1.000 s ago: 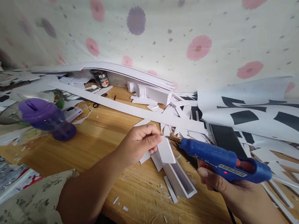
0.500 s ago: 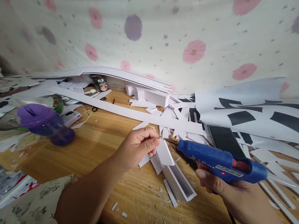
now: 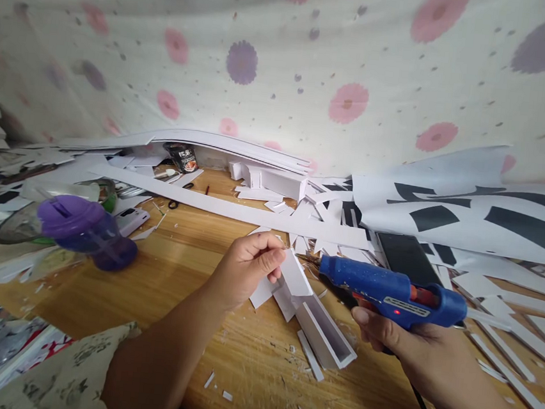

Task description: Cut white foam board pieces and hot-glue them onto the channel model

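Note:
A small white board piece (image 3: 296,273) is pinched between thumb and fingers of my left hand (image 3: 253,265), near the middle of the view. My right hand (image 3: 398,332) is wrapped round the handle of a blue glue gun (image 3: 371,283) with a lit red light. The gun points left, its nozzle close to the top end of the piece; exact contact cannot be made out. Below the piece lies a narrow open white box (image 3: 327,335), with a thin white strip (image 3: 310,355) beside it.
A long white strip (image 3: 238,211) crosses the wooden table (image 3: 173,278). A purple cup (image 3: 84,228) stands left, a black container (image 3: 182,157) behind. A dark phone (image 3: 406,259) and many white offcuts lie right, near a patterned sheet (image 3: 493,216).
The glue gun and my right hand have shifted slightly left. My left hand keeps its pinch on the white piece. The whole view has moved a little.

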A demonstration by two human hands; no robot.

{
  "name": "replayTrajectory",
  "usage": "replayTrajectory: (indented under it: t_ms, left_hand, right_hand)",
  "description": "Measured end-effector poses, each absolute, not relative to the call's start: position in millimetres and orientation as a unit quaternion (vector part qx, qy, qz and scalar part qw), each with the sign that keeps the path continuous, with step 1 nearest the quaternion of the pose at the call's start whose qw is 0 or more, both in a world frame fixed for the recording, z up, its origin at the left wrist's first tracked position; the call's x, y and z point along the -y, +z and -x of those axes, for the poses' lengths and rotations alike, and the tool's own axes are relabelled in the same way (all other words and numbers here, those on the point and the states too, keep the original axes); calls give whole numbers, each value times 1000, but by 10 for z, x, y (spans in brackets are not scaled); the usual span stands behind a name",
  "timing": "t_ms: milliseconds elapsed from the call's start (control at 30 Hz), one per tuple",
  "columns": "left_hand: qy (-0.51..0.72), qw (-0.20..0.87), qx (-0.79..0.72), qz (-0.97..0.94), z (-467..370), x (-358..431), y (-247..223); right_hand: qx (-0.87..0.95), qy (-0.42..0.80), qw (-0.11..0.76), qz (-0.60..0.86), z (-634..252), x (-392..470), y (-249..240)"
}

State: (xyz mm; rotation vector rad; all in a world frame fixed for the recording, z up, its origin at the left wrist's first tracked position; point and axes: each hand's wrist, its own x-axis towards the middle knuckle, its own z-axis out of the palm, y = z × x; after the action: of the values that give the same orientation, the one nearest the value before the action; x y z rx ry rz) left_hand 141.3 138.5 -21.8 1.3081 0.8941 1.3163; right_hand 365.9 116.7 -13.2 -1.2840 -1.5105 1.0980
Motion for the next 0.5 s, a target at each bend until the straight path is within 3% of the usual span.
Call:
replayTrajectory:
  t_ms: [500]
  left_hand:
    - [563, 449, -385, -578, -1405, -1398, -189]
  right_hand:
    - [570, 432, 451, 534, -3588, -1126, -118]
